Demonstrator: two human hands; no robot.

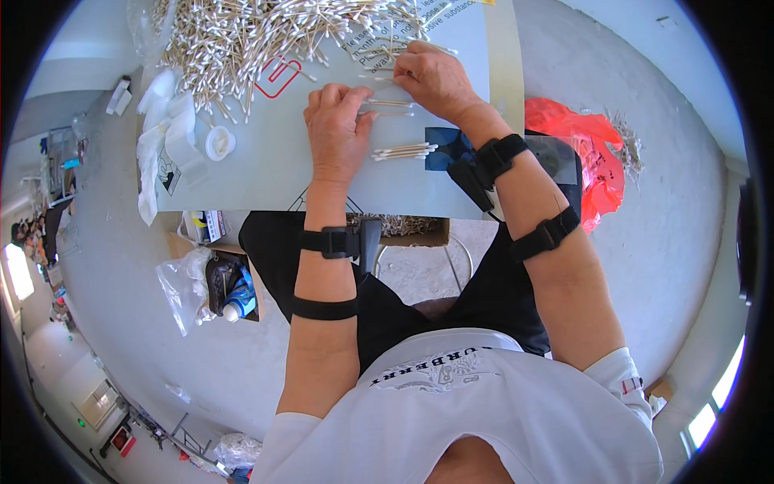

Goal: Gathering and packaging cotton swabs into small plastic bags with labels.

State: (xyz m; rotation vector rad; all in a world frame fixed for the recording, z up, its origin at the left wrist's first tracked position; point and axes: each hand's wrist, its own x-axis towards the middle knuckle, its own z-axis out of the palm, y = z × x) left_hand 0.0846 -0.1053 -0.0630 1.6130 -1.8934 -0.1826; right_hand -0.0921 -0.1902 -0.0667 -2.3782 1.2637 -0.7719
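Near the table's middle my left hand (334,133) is curled, its thumb and forefinger around the left ends of a few cotton swabs (391,102). My right hand (434,81) is just beyond and to the right, fingers bent down and pinched at another cotton swab (376,78); the fingertips are partly hidden. Closer to me, a small bundle of cotton swabs (403,151) lies side by side on the table, its right ends beside a dark blue piece (448,149). A large loose heap of cotton swabs (242,40) covers the far left of the table (266,173).
A small round white tub (220,143) and crumpled clear plastic (184,133) lie at the table's left. Red plastic bags (580,153) hang off the right side. Below the front edge are an open carton of swabs (415,230) and, left, a box with a bottle (238,302).
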